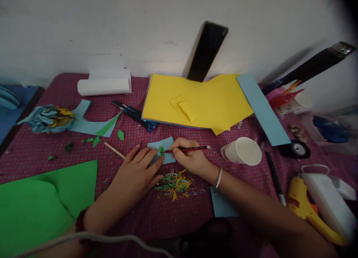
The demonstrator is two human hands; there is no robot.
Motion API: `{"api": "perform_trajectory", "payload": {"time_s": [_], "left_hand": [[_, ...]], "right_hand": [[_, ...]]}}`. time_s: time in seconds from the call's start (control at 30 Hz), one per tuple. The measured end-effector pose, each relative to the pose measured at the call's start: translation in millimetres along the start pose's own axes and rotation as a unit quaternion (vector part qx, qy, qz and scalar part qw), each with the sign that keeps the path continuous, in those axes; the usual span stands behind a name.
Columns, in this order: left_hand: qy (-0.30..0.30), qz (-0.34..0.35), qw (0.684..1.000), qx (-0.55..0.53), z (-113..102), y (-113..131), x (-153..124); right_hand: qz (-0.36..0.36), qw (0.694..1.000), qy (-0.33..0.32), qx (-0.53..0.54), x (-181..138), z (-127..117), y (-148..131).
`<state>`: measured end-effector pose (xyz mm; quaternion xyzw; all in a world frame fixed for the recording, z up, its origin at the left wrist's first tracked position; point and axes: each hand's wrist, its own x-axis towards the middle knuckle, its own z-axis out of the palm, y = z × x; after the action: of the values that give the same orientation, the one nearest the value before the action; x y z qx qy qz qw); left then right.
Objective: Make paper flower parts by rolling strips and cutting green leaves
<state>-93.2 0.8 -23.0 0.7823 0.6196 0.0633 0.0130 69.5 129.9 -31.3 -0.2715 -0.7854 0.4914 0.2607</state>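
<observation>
My right hand (191, 157) is closed around a red and black pencil (201, 148). The pencil's tip meets a small green paper leaf (161, 150) lying on a small light blue paper piece (167, 141). My left hand (140, 168) lies flat with fingers stretched out, its fingertips pressing on the blue piece's left side beside the leaf. Just below both hands is a small heap of thin yellow, green and blue paper shreds (175, 185). A wooden stick (114, 149) runs toward my left hand, partly hidden by it.
Yellow sheets (165, 97) lie behind the hands, with a phone (208, 50) leaning on the wall. A paper cup (237, 151) and a yellow glue gun (302, 202) stand right. Green paper (75, 179) is left, a box cutter (137, 116) behind, black-handled scissors (207, 237) in front. A pale cable (112, 236) crosses the foreground.
</observation>
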Motion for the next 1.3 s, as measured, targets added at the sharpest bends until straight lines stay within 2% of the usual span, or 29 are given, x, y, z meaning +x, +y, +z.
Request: {"api": "perform_trajectory", "payload": {"time_s": [0.23,0.47,0.63,0.73,0.97,1.1,1.3], "left_hand": [[0.002,-0.01,1.0,-0.001,-0.3,5.8,-0.9],[-0.001,-0.02,1.0,-0.016,-0.1,5.7,1.2],[-0.003,-0.018,1.0,-0.013,-0.1,5.5,1.3],[-0.003,-0.021,1.0,-0.02,-2.1,5.8,0.0],[-0.003,-0.016,0.996,-0.089,-10.0,-9.3,8.2],[-0.04,-0.026,0.998,-0.043,-17.3,-12.6,26.6],[-0.084,-0.052,0.994,0.055,-30.3,11.6,44.0]], "right_hand": [[-0.004,1.0,0.001,-0.009,0.5,0.6,0.1],[0.05,0.994,0.035,0.09,2.0,-3.6,0.7],[0.022,0.997,0.016,0.066,2.1,-3.3,0.8],[0.042,0.996,0.017,0.079,1.6,-3.8,0.7],[0.053,0.982,0.042,0.174,3.0,-6.6,3.4],[0.06,0.976,0.058,0.203,4.5,-7.7,4.0],[0.047,0.973,0.054,0.218,6.0,-8.0,3.6]]}}
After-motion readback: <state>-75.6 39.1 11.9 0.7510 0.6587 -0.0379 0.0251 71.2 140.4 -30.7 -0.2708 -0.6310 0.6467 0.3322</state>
